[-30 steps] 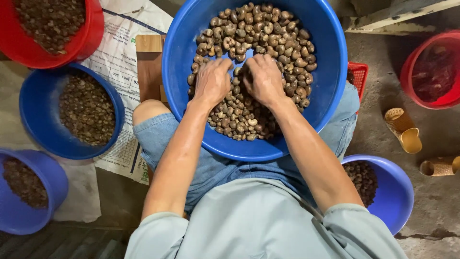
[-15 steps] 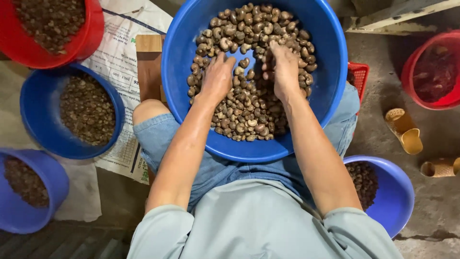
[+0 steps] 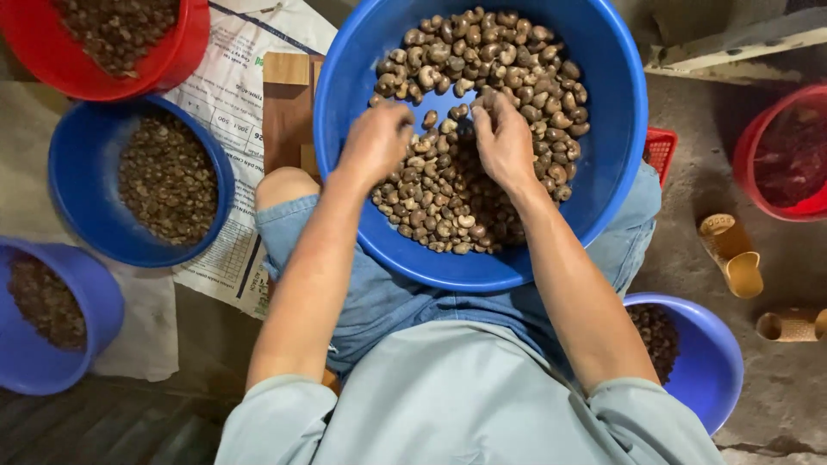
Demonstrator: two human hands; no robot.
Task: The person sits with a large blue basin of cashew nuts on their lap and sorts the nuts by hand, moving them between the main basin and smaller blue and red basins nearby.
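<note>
Nuts, brown, heaped in basin

Bare forearms and bare hands, left hand and right hand, no rings, watch or gloves visible. Short sleeves of a pale grey-green shirt, ending near the elbows, cloth plain and unmarked, lightly creased across the chest. Just beyond the shirt, faded blue denim shorts, with a stitched hem on the left leg. One bare knee showing past that hem, left of the shorts. No printing, buttons or pockets discernible on the shirt.
</note>
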